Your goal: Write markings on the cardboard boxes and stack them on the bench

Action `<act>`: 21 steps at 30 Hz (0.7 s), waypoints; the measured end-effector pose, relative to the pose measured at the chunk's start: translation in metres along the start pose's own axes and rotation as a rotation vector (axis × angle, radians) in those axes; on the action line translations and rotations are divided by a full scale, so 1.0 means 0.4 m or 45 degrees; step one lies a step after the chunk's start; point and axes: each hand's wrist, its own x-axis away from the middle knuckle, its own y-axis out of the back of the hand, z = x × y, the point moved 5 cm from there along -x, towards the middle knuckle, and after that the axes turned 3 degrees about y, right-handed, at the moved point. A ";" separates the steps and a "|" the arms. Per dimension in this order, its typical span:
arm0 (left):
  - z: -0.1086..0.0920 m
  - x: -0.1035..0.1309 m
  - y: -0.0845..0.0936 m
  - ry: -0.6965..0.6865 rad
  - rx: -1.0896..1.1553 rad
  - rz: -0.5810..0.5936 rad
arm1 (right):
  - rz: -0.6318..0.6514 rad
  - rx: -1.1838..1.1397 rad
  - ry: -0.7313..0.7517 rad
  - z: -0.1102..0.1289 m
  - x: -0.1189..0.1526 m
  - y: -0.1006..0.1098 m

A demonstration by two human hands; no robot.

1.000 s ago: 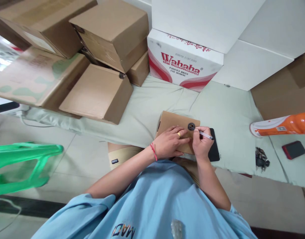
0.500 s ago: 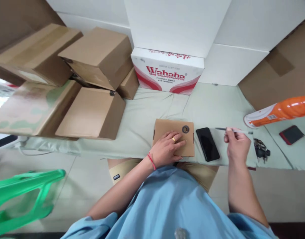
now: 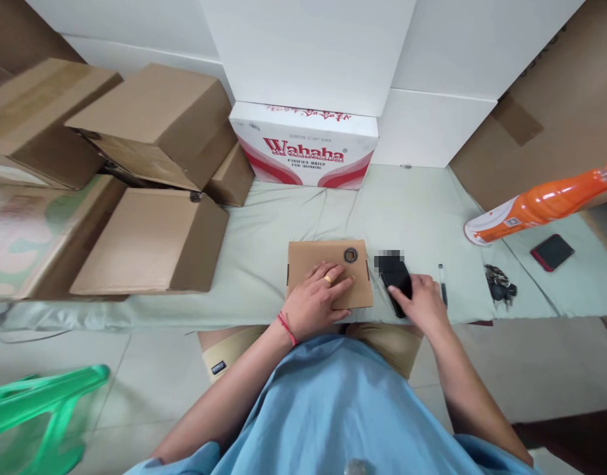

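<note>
My left hand (image 3: pixel 317 295) lies flat with spread fingers on a small brown cardboard box (image 3: pixel 308 254). A round dark emblem shows on the box's top, just beyond my fingertips. To the right, my right hand (image 3: pixel 426 305) grips a black smartphone (image 3: pixel 396 284) by its sides, thumb over the front edge and fingers along the right edge. The phone lies on or just above the cloth, I cannot tell which; its far end is pixelated. Right of that hand a pen (image 3: pixel 443 285) rests on the cloth, touched by neither hand.
Brown cartons (image 3: pixel 150 244) are stacked at the left, beside a white and red Wahaha box (image 3: pixel 308 152) at the back. An orange bottle (image 3: pixel 536 214), keys (image 3: pixel 500 284) and a dark red-edged device (image 3: pixel 552 253) are at the right. A green stool (image 3: pixel 61 402) stands lower left.
My right hand has let go of the pen, which now lies on the cloth, and has moved left onto the smartphone. My left hand stays on the box. The view has shifted right.
</note>
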 end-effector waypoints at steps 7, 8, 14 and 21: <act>-0.006 -0.002 0.006 0.009 0.021 -0.009 | -0.017 0.108 -0.089 0.066 0.028 -0.025; -0.006 -0.002 0.006 0.022 0.020 -0.015 | -0.031 0.096 -0.090 0.062 0.029 -0.027; -0.004 -0.004 0.001 0.036 0.014 -0.030 | -0.231 -0.195 -0.150 0.048 0.052 -0.001; -0.002 -0.006 0.005 0.028 0.008 -0.029 | -0.497 -0.519 0.154 0.242 0.083 0.114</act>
